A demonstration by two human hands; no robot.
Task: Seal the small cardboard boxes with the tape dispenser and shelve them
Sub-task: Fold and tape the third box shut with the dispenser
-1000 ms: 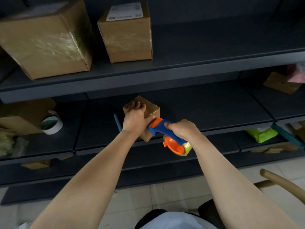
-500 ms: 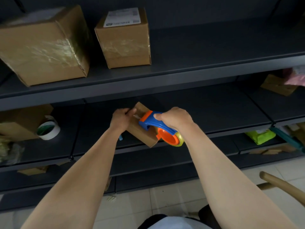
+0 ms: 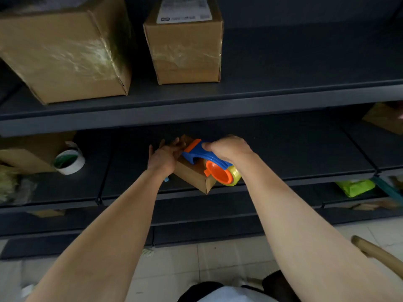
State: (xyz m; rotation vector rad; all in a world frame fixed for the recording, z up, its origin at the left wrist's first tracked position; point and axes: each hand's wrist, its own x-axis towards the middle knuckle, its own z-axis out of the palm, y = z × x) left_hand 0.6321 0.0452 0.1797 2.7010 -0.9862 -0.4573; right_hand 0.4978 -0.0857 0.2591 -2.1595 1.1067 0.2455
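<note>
Grey shelf, tape dispenser on small box; upper label illegible.

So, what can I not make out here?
Head view:
Top seam of the small box: covered by the tape dispenser, left hand and right hand.
Print on the white label, upper shelf: too blurred to read.
The brown box at right: cut off by the edge.

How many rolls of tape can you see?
2. A white roll lies on the middle shelf at the left, beside a cardboard box. A yellowish roll sits in the tape dispenser that the right hand grips. More could be hidden outside the frame.
</note>
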